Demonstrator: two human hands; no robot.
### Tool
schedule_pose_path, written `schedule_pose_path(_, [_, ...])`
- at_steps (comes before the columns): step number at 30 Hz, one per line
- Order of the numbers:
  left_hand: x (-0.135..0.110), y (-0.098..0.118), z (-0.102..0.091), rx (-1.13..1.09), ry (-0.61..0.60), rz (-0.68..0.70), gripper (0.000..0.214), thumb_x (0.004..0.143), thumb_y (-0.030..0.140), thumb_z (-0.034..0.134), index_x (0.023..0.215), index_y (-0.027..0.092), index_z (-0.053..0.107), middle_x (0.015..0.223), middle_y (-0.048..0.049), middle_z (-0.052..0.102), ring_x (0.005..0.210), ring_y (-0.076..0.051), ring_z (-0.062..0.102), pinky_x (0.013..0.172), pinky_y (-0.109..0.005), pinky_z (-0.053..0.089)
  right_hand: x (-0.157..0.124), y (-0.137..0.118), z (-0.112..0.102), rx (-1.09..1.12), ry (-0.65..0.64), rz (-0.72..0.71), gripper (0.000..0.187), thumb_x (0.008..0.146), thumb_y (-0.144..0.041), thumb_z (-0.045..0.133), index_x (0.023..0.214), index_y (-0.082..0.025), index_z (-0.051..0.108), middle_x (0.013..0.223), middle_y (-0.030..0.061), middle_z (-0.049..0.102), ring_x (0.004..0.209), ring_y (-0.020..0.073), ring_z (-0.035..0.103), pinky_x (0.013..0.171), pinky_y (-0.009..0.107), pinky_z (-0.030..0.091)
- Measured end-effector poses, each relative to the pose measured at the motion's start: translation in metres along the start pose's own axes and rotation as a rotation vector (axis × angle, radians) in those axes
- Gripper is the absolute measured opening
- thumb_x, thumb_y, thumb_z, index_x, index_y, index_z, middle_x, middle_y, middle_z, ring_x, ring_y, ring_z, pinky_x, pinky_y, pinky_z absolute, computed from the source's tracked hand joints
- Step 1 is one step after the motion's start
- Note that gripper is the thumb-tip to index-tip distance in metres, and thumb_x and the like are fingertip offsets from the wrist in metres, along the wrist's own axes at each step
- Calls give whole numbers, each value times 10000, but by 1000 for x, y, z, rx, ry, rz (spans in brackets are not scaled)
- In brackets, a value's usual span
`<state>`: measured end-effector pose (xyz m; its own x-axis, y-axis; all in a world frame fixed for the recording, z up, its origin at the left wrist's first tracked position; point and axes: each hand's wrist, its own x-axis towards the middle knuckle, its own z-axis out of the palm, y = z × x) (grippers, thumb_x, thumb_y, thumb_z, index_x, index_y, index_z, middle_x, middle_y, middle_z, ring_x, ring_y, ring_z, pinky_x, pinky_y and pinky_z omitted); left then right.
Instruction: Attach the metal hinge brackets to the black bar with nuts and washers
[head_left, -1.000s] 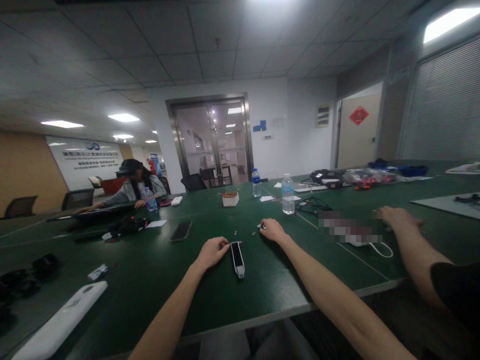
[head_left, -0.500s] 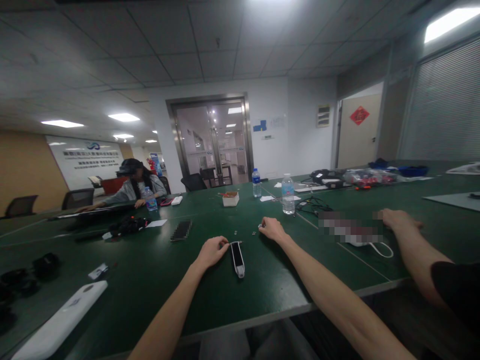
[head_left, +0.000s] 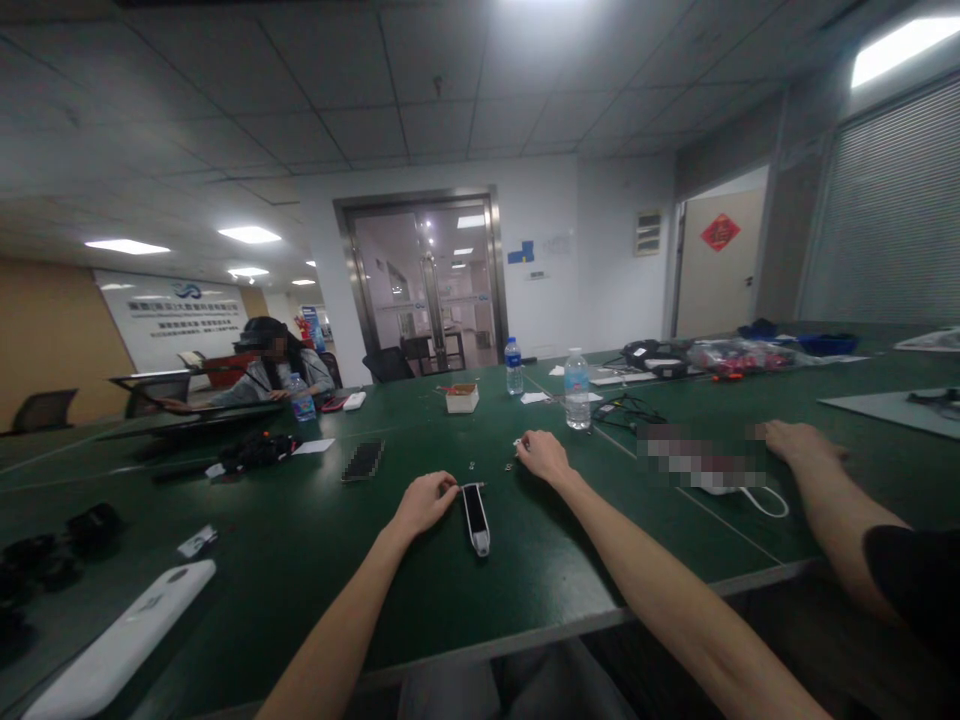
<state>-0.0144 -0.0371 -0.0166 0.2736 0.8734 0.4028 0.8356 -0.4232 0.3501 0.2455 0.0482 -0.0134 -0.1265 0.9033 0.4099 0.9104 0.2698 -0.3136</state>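
Observation:
On the green table (head_left: pixel 315 560) my left hand (head_left: pixel 425 501) rests with its fingers curled, the fingertips touching the far end of a narrow black and white device (head_left: pixel 475 517) that lies flat. My right hand (head_left: pixel 544 456) lies further out, fingers closed in a pinch over tiny parts (head_left: pixel 512 462) on the table top. What it pinches is too small to name. One more tiny part (head_left: pixel 472 464) lies loose between the two hands.
A co-worker's arm (head_left: pixel 825 480) reaches in from the right beside a white cable (head_left: pixel 761 497). Two water bottles (head_left: pixel 576 389), a small white box (head_left: pixel 461 398), a dark phone (head_left: pixel 364 460), a white case (head_left: pixel 112 640) and another seated person (head_left: pixel 270 370) at far left.
My right hand has shifted slightly away from me over the small parts. The left hand and the device have stayed put.

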Motion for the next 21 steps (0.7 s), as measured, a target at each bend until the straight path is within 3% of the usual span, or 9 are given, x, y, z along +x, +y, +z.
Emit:
schedule_pose_path(5, [0,1,-1,-8,29,2,235,870,328,513,934,179,683,834,-42,684,690,-179,592,628,-269,412,-6,-15,0,78,-11,-221,247,869,-259,501,1031,-155,656,1031,109,647,997,205,570,835,270,420])
schedule_pose_path(12, [1,3,0,-57,77,-14,297,896,386,463,912,173,669,800,-36,672,682,-175,583,607,-256,398,-26,-59,3,188,-47,-525,311,853,-219,528,1145,-152,611,1112,93,624,1052,189,551,919,288,416])
schedule_pose_path(16, [1,3,-1,-96,109,-43,351,905,434,428,883,170,658,750,-27,656,644,-167,571,590,-250,395,-38,-77,2,250,-62,-620,399,828,-244,563,1214,-143,567,1176,107,590,1086,205,532,930,316,428])
schedule_pose_path(21, [1,4,-4,-151,149,-88,344,896,428,429,843,162,640,753,-35,664,656,-170,592,615,-250,425,-42,-79,-3,290,-116,-674,442,815,-242,563,1239,-115,550,1177,133,587,1077,224,535,937,352,430])
